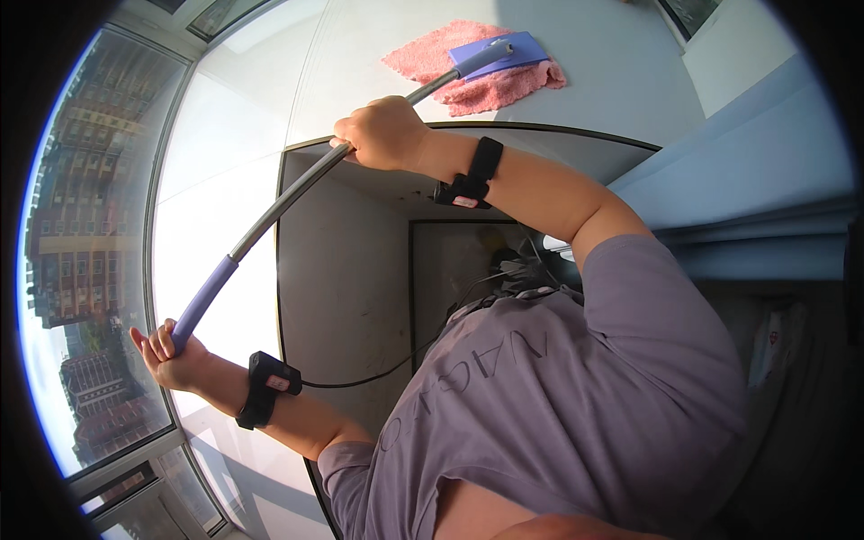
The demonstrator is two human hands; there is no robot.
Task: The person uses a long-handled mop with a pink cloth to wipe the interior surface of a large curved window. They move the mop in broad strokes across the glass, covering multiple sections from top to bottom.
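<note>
Both hands hold one flat mop with a metal pole (290,201) and purple sleeves. At the pole's lower end, my left hand (174,356) is wrapped around the purple grip (204,304), one finger sticking out. Farther up, my right hand (383,135) is closed around the bare metal. The pole slants up to the right to a purple rectangular mop head (533,51). Under that head lies a rumpled pink fluffy cloth (425,55), partly hidden by it, against a white surface (601,88).
A large window (101,223) runs along the left, buildings outside. Below the white surface is a dark-edged recess (344,263) with cables and clutter inside. A blue curtain (756,162) hangs at right. A black cable (364,385) runs from the left wrist's strapped device (270,385).
</note>
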